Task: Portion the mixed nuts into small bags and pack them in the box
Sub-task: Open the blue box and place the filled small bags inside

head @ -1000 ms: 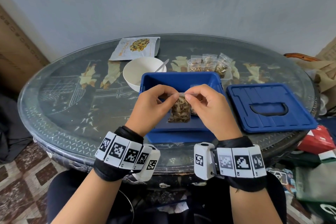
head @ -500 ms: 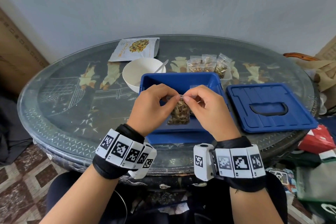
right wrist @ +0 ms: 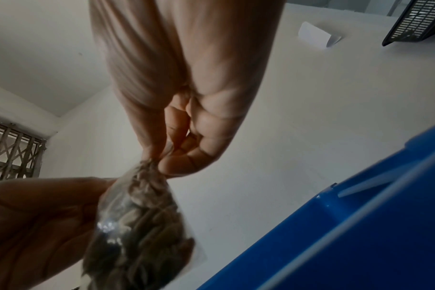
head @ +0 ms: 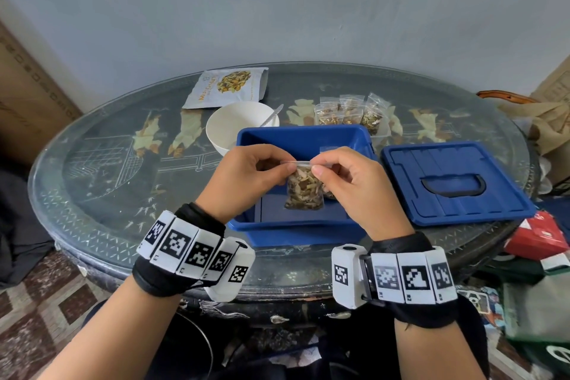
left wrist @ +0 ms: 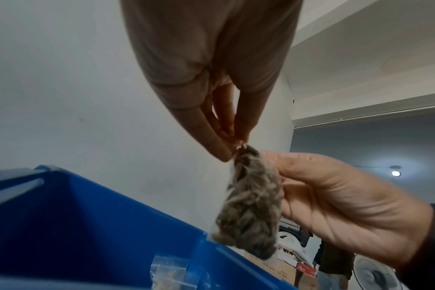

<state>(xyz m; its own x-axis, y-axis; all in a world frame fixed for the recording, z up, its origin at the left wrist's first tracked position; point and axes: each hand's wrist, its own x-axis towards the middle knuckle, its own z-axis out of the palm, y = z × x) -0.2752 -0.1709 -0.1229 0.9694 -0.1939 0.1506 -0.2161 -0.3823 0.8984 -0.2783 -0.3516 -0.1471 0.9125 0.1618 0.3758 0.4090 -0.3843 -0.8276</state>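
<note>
Blue box (head: 303, 140) open at the top; access from above is partly taken up by both hands and the small bag (head: 303, 191) they hold over it. Box floor at near-left is bare blue; another bag (left wrist: 170, 269) lies inside. Right flank blocked by the lid (head: 456, 182), lying flat just beside the box. Far side crowded: white bowl (head: 239, 123) at the far-left corner, filled bags (head: 350, 112) at the far-right (close to the rim). Table (head: 101, 163) left of the box is bare glass.
</note>
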